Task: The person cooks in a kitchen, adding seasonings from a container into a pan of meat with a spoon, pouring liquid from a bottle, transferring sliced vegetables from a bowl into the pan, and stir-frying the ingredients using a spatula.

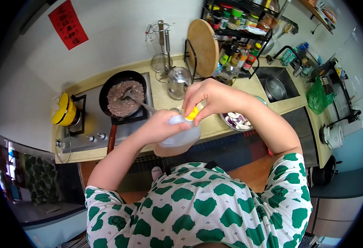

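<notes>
Plastic jug (176, 143), translucent, held above the counter's front edge (209, 129); probably moderately heavy, thin-walled, giving under pressure; best held at shoulder and base; left hand (161, 126), fingers curled around its upper part; right hand (209, 97), fingertips pinching yellow cap (191, 114).

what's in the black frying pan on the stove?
Pinkish-brown minced meat fills most of the black frying pan, with the spatula's head resting in it. The pan floor under the meat is covered, so can't tell.
</notes>
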Available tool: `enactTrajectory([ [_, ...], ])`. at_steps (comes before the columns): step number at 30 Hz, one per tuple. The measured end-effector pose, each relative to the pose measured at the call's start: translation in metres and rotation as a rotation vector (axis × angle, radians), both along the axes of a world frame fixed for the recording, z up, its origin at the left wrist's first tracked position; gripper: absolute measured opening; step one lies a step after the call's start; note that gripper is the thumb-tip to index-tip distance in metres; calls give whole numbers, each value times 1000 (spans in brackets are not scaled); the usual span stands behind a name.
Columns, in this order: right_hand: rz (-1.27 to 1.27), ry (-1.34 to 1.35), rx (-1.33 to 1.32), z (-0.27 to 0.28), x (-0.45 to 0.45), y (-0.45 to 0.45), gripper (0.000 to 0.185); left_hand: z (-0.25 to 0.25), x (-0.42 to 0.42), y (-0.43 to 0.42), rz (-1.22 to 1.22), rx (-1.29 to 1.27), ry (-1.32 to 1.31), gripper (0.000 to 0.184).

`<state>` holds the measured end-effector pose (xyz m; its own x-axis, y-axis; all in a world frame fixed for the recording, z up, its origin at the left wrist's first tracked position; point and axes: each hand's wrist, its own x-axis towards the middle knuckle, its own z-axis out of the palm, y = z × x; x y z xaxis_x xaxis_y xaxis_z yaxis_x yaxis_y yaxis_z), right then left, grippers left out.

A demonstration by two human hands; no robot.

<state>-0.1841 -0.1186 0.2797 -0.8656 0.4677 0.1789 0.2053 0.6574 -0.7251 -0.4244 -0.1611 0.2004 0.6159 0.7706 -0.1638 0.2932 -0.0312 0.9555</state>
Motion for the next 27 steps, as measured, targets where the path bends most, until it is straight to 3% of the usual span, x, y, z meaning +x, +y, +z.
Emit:
enactTrajectory([
  [2,-110,-100,75,8,15,-11,30,-17,24,0,0,-3,-30,36],
  [3,-163,-97,236,-6,23,-12,30,-25,36,0,-4,-1,-25,36],
  [6,-503,-448,334,-21,39,-37,45,-22,74,-15,48,14,-99,33],
  [9,-622,-951,406,-8,63,-35,50,-25,95,-16,21,-58,-33,30],
  [12,-301,-347,727,-18,107,-44,47,-32,111,-17,-13,-9,-23,26],
  [13,-85,-328,787,-15,111,-50,43,-32,114,-17,-68,-4,-23,25],
  [16,178,-261,958,-34,128,-52,47,-28,121,-9,-238,48,-3,22],
  [17,229,-224,1078,-36,133,-51,39,-34,125,-6,-292,85,13,22],
  [20,213,-269,841,-52,138,-48,28,-27,140,-7,-297,25,-57,19],
  [21,93,-343,764,-48,136,-52,28,-28,144,-9,-259,-17,-102,19],
  [23,-162,-247,606,-62,134,-56,31,-41,146,-10,-142,-89,-148,19],
  [27,-643,-268,278,-47,126,-78,26,-42,173,-28,98,52,-97,17],
])
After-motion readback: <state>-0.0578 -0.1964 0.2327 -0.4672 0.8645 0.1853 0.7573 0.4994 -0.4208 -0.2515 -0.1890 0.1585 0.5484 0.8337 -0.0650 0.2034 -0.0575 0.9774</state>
